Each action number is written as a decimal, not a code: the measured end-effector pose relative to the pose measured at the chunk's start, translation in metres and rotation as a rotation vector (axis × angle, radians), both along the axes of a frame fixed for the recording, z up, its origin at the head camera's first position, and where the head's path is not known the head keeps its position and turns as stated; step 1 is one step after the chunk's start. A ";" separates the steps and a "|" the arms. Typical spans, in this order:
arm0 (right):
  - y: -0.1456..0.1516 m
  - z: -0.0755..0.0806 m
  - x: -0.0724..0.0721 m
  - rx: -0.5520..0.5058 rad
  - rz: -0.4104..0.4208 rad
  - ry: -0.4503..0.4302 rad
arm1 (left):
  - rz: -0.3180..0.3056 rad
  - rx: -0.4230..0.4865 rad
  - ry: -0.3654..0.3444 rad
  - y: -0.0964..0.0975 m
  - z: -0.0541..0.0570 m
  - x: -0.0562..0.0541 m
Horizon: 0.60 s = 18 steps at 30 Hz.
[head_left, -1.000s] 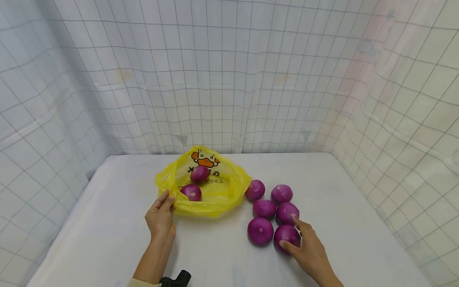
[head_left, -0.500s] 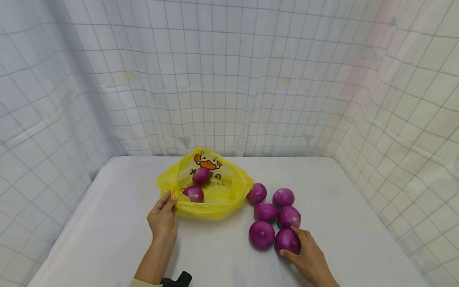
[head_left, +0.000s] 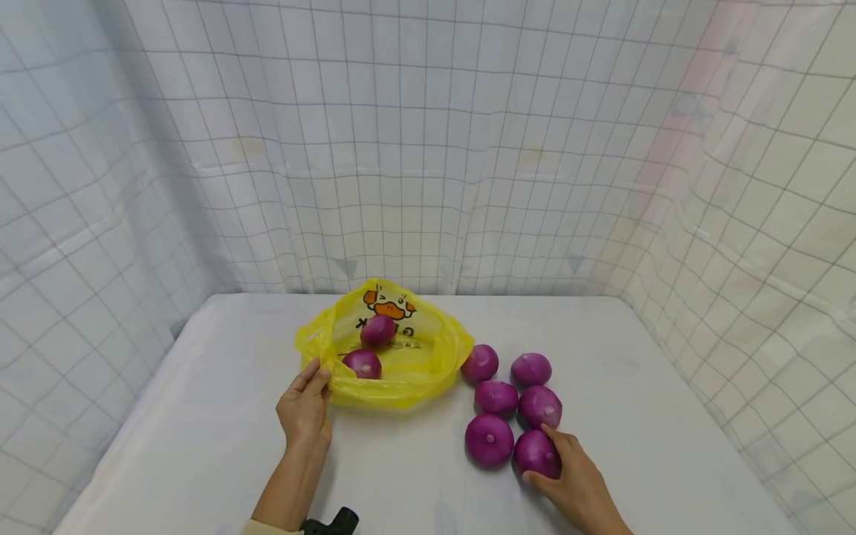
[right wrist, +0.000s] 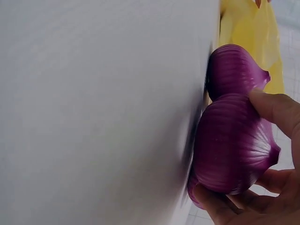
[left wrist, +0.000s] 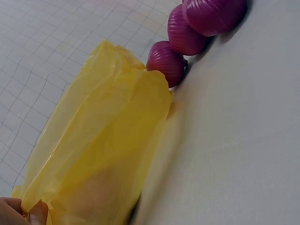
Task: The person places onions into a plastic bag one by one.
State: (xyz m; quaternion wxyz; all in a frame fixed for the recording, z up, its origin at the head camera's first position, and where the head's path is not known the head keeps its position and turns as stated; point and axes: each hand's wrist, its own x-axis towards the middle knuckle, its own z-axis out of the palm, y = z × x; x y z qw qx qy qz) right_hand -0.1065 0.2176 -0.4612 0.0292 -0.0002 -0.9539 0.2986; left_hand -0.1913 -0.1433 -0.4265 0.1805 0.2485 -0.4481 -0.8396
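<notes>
A yellow plastic bag (head_left: 401, 390) with a printed duck face lies with its mouth spread wide. Two purple onions show inside it, one farther back (head_left: 377, 331) and one near the front rim (head_left: 363, 364). My left hand (head_left: 304, 409) pinches the bag's left front edge between thumb and fingers; the left wrist view shows this pinch at its lower left corner. At the right, my right hand (head_left: 578, 475) grips the nearest right onion (head_left: 536, 455), thumb on one side and fingers on the other. In the right wrist view that onion (right wrist: 232, 145) touches or nearly touches its neighbour (right wrist: 234, 70).
Several other purple onions stand in two rough columns beside the bag, among them a front left one (head_left: 490, 441) and a back right one (head_left: 531, 370). A white cloth covers the table (head_left: 221, 416). Gridded white curtains (head_left: 414, 163) enclose the back and sides.
My right hand's fingers have drawn in from the onion behind onto the near right onion and closed round it. My left hand keeps its pinch on the bag. The head view has shifted slightly.
</notes>
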 end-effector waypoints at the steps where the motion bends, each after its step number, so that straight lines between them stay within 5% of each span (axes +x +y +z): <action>1: 0.000 0.001 0.001 -0.003 -0.002 -0.010 | -0.001 0.002 0.000 0.000 0.000 0.000; 18: -0.023 0.053 -0.017 -0.180 0.052 0.053 | -0.001 0.029 0.006 0.002 0.000 0.001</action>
